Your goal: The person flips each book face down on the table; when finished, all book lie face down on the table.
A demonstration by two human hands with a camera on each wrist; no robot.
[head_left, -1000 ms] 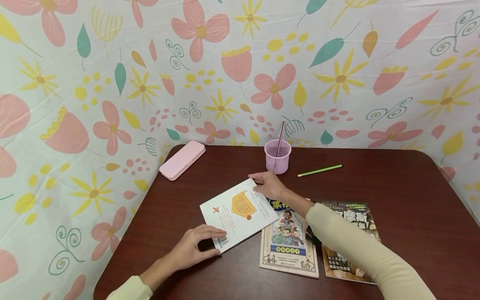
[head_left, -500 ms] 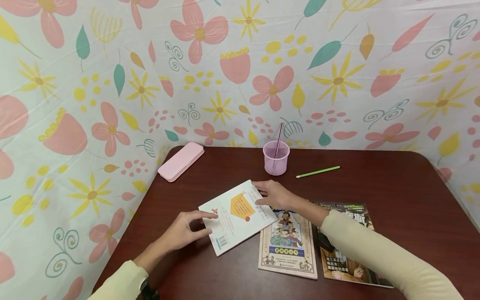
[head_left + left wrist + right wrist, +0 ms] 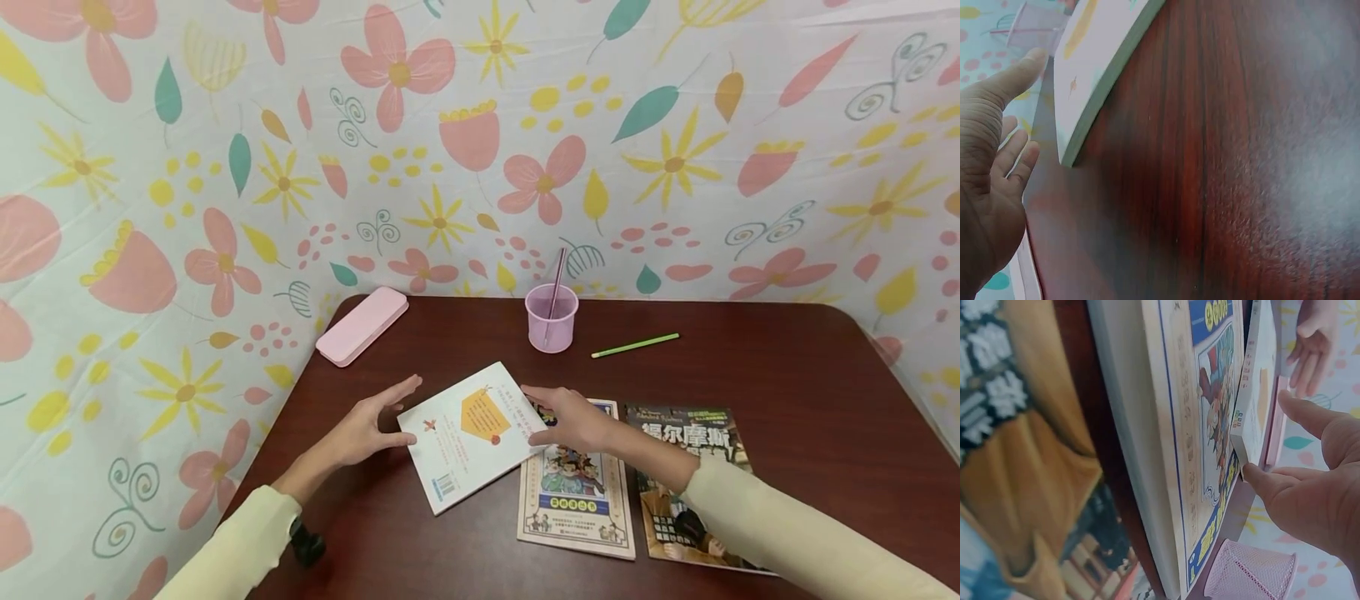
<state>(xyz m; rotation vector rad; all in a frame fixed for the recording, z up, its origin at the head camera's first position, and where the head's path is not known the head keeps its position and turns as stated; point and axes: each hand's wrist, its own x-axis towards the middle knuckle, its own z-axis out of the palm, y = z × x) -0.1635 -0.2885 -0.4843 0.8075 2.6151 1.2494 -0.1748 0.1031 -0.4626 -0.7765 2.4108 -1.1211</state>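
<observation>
A white book (image 3: 450,462) with an orange patch and a barcode lies at an angle on the table, its right corner over a comic-style book (image 3: 577,521). My left hand (image 3: 367,429) is spread beside its left corner, thumb close to the cover. In the left wrist view that hand (image 3: 988,169) holds nothing, and the book's thick edge (image 3: 1100,100) shows. At the book's right side is my right hand (image 3: 576,421), thumb over the cover and fingers along the edge. The right wrist view has a fingertip of this hand (image 3: 1316,487) at the white book's corner (image 3: 1244,440).
A dark magazine (image 3: 690,533) lies to the right, partly under my right sleeve (image 3: 772,517). Farther back are a pink case (image 3: 363,325), a purple mesh cup (image 3: 551,329) holding a pencil, and a green pencil (image 3: 635,346). Flowered cloth (image 3: 480,208) hangs behind the table.
My left hand has moved from the book's lower left corner up to its left corner, fingers spreading. The right hand has slid from the top corner down the right side. The book stays put.
</observation>
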